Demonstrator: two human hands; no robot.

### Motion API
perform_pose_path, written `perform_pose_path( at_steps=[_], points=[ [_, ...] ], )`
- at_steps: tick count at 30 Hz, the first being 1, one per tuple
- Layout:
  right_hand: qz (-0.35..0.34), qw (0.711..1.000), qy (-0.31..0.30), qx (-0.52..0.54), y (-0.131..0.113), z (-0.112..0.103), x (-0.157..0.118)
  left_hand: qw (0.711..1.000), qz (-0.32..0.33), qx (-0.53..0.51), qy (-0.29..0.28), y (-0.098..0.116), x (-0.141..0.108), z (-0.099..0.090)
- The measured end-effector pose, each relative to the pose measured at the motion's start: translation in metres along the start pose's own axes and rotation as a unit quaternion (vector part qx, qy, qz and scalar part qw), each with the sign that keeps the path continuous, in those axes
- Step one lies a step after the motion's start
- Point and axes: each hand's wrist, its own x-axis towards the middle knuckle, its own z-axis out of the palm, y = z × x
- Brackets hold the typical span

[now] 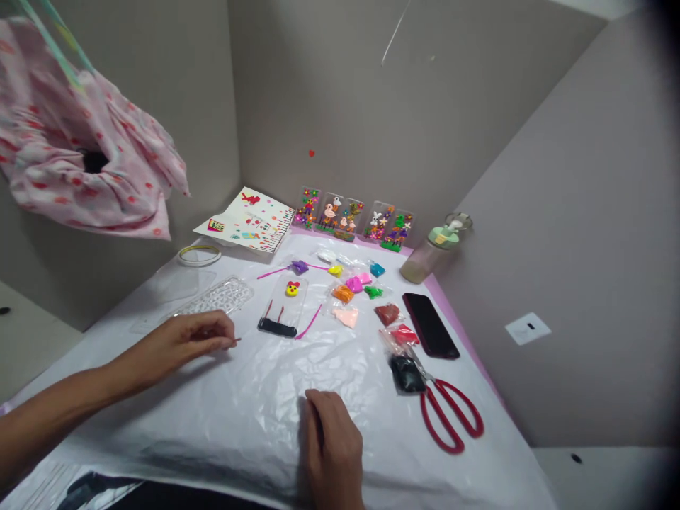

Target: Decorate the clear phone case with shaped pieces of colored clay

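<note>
My left hand [199, 336] pinches a thin brown-red strip [237, 340] between thumb and fingers, over the white plastic-covered table. To its right lies a clear phone case [287, 308] with a yellow face piece [292, 289], a black band [277, 326] along the near end and two thin brown-red strips. My right hand [333, 439] rests near the table's front, its fingers curled together; whatever may be under them is hidden. Packets of coloured clay lie beyond, among them orange [343, 293], brown [387, 314] and black [407, 373].
Red-handled scissors [451, 414] and a black phone [430, 326] lie at the right. A bottle [430, 255] and decorated cases [353, 216] are at the back. Clear cases [217, 296] lie left; pink spotted cloth [90, 142] hangs upper left.
</note>
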Motion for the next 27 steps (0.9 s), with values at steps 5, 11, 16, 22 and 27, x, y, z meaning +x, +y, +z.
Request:
perform_pose_path(
  at_steps=[5, 11, 16, 22, 27],
  points=[
    [-0.001, 1.0, -0.006, -0.007, 0.002, 0.003, 0.0, 0.997, 0.038, 0.05, -0.054, 0.017, 0.054, -0.015],
    [-0.008, 1.0, 0.006, -0.013, 0.003, 0.005, -0.001, 0.976, 0.105, 0.141, -0.131, 0.015, 0.098, -0.02],
    [0.002, 1.0, -0.01, -0.023, 0.0, 0.003, 0.002, 0.95, 0.178, 0.196, -0.165, -0.003, 0.117, -0.009],
    [-0.002, 1.0, -0.019, -0.024, 0.001, 0.003, 0.001, 0.92, 0.247, 0.247, -0.178, -0.007, 0.132, -0.002],
    [-0.004, 1.0, -0.015, -0.027, 0.002, 0.003, 0.0, 0.899, 0.287, 0.276, -0.183, 0.0, 0.137, -0.001]
  ],
)
